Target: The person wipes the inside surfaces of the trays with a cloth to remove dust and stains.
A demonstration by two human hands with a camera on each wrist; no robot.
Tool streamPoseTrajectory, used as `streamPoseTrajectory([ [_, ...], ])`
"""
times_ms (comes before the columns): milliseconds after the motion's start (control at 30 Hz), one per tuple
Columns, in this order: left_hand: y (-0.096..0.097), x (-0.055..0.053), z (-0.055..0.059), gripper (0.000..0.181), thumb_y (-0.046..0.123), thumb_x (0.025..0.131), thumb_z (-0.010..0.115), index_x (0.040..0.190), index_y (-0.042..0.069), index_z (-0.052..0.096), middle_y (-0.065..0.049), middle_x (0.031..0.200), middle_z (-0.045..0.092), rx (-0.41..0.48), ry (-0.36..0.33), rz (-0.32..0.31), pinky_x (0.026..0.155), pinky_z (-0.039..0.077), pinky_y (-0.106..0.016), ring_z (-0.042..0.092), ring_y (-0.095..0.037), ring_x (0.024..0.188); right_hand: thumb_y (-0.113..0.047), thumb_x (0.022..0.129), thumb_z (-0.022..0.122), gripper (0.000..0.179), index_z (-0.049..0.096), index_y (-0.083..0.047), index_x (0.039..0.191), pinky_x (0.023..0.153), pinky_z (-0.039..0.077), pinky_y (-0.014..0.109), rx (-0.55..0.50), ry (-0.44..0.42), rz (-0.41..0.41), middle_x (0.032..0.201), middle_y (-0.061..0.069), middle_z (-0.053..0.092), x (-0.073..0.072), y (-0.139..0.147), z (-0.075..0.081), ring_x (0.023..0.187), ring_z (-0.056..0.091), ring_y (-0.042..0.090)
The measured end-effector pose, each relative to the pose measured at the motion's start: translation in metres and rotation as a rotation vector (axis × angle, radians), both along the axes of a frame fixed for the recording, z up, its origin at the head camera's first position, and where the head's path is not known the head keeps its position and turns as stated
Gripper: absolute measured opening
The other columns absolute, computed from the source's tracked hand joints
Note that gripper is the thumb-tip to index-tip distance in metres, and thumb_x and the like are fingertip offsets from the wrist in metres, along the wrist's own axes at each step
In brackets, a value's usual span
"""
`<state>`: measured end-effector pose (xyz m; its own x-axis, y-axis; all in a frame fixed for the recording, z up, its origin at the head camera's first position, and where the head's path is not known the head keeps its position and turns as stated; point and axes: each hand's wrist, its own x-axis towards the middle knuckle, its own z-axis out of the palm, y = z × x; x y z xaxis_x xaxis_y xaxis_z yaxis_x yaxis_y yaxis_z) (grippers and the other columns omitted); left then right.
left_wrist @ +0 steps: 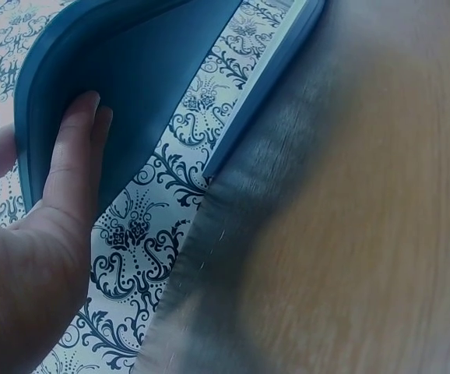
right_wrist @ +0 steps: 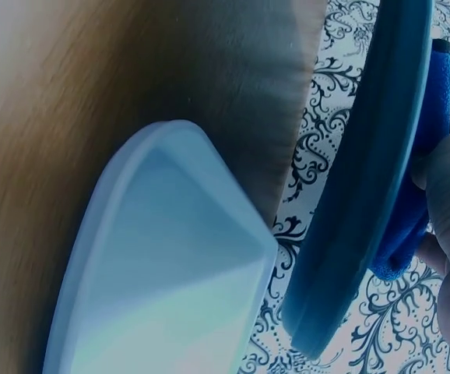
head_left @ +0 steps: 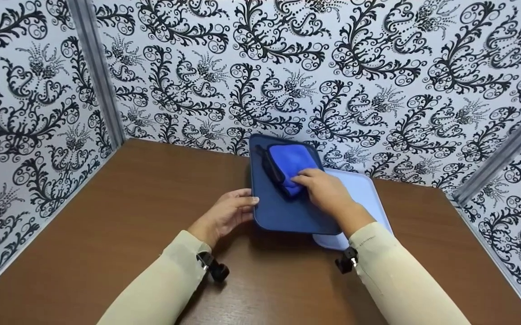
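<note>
A dark blue tray (head_left: 269,212) is held tilted above the table. My left hand (head_left: 231,212) grips its left edge, thumb on the upper face and fingers on the underside, as the left wrist view shows with the tray (left_wrist: 155,86). On the tray's upper face lies a folded bright blue cloth (head_left: 289,160) with a black edge. My right hand (head_left: 325,189) holds the lower end of the cloth against the tray; in the right wrist view the cloth (right_wrist: 412,210) sits between fingers and thumb.
A pale bluish-white tray (head_left: 364,189) lies on the brown table (head_left: 174,180), partly beneath the dark tray and right forearm. Walls with black-and-white floral paper (head_left: 188,81) stand close behind the trays and at both sides.
</note>
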<state>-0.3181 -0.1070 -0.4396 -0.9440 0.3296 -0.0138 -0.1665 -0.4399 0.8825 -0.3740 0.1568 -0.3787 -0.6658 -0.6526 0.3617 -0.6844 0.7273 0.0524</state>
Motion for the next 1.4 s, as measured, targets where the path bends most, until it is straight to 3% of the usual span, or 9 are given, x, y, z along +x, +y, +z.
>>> streamPoseTrajectory([
  [533, 0.003, -0.003, -0.003, 0.054, 0.0, 0.096, 0.059, 0.144, -0.014, 0.04, -0.001, 0.092, 0.069, -0.025, -0.019, 0.012, 0.075, 0.061, -0.026, 0.071, -0.012, 0.081, 0.005, 0.091, 0.056, 0.046, 0.073, -0.015, 0.13, 0.086, 0.06, 0.054, -0.043, -0.025, -0.201, 0.124, 0.012, 0.072, -0.015, 0.007, -0.013, 0.109, 0.07, 0.038],
  [867, 0.002, -0.002, -0.002, 0.035, 0.0, 0.096, 0.058, 0.13, -0.008, 0.05, -0.001, 0.093, 0.07, -0.019, -0.003, -0.009, 0.079, 0.061, -0.029, 0.071, -0.013, 0.085, -0.002, 0.092, 0.054, 0.049, 0.07, -0.018, 0.135, 0.089, 0.058, 0.059, -0.02, -0.111, -0.367, 0.126, 0.013, 0.072, -0.012, -0.017, -0.002, 0.112, 0.07, 0.041],
  [1400, 0.002, -0.003, -0.003, 0.048, -0.001, 0.097, 0.058, 0.141, -0.013, 0.044, -0.001, 0.092, 0.07, -0.016, -0.013, -0.023, 0.078, 0.062, -0.029, 0.072, -0.012, 0.084, -0.006, 0.094, 0.058, 0.047, 0.068, -0.022, 0.137, 0.099, 0.056, 0.056, 0.065, -0.131, -0.357, 0.126, 0.015, 0.073, -0.012, -0.062, 0.016, 0.12, 0.067, 0.037],
])
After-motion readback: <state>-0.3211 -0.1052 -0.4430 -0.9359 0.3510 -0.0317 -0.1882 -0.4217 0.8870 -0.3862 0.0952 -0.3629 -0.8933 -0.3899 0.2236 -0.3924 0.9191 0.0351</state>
